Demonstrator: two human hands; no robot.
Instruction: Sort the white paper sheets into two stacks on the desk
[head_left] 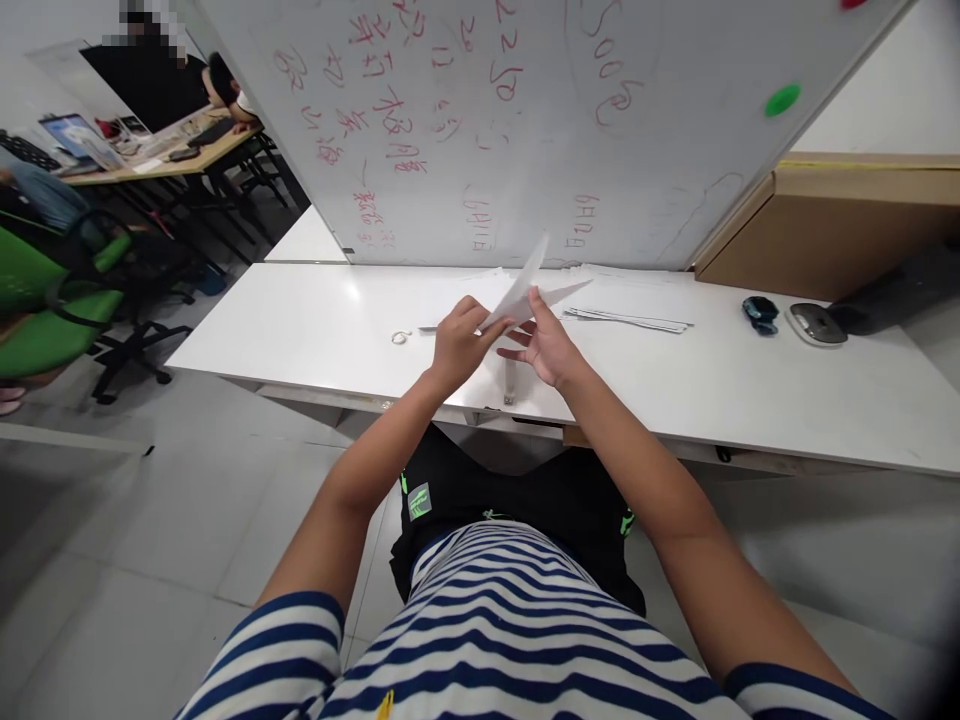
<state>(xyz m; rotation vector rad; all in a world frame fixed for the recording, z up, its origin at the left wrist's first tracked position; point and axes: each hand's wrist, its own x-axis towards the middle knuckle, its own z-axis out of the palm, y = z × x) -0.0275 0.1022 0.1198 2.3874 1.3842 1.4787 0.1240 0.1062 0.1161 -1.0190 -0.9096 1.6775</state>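
Observation:
A folded sheet of white paper [523, 290] is raised above the desk, its two halves spread apart in a V. My left hand [459, 347] pinches its lower left edge between thumb and fingers. On the other side, my right hand [553, 348] has its thumb up against the paper, with the other fingers partly spread below it. Under my hands, near the desk's front edge, lies a small narrow greyish object [509, 383], too unclear to name. Just right of my right hand rests a stack of papers [630, 319].
The white desk [315, 330] runs along a whiteboard [450, 110] with red writing. A small ring-shaped item [400, 338] lies left. At right are a dark watch-like item [760, 314], a grey rounded device [817, 324] and a cardboard box [825, 235]. A green chair [60, 290] stands far left.

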